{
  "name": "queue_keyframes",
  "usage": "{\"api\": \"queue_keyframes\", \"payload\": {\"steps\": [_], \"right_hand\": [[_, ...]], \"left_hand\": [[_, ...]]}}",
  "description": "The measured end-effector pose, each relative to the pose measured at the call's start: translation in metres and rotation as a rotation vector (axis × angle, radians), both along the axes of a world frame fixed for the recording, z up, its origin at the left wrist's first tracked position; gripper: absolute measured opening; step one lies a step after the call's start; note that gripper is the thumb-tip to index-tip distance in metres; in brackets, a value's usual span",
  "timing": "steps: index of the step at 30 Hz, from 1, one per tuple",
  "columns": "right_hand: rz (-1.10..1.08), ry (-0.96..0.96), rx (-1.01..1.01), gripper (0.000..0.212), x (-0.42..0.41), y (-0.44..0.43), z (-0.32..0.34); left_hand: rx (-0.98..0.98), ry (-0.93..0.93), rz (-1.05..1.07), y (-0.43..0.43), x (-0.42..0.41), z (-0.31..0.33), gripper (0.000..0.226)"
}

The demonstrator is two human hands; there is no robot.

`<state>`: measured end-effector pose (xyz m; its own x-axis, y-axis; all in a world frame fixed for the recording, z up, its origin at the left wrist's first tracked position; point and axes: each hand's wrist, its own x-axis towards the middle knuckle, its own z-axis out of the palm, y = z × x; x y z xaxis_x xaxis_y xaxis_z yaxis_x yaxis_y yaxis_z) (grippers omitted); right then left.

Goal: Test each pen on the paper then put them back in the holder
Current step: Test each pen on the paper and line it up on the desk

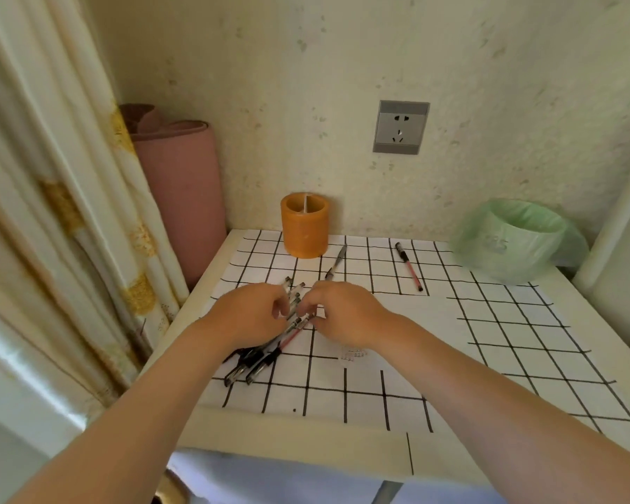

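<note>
Gathering underway: clear-barrelled pens (266,352) bundled before the orange cylindrical holder (305,227) are pinched in the curled left hand (250,314) and right hand (344,314) (slack grip, and some could be scattered).

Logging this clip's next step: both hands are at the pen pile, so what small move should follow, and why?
Probably single out one pen from the pile with the right hand and try it on the paper. The left hand is at the pile too, and no pen stands in the orange holder.
</note>
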<state>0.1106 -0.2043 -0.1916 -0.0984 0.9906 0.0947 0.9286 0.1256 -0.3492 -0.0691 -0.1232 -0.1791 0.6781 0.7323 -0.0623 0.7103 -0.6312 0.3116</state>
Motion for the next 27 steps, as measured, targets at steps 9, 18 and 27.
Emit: {"api": "queue_keyframes", "payload": {"steps": [9, 18, 27], "right_hand": [[0.191, -0.225, 0.131, 0.017, -0.014, -0.001, -0.013], [0.095, -0.063, -0.007, 0.008, 0.002, -0.007, 0.004], [-0.017, 0.01, -0.03, 0.033, 0.015, -0.04, 0.018]], "left_hand": [[-0.142, 0.073, -0.097, -0.011, -0.022, -0.002, 0.021], [-0.119, 0.077, -0.1, -0.005, -0.019, 0.005, 0.013], [-0.064, -0.112, -0.15, -0.021, 0.009, 0.012, 0.015]]}}
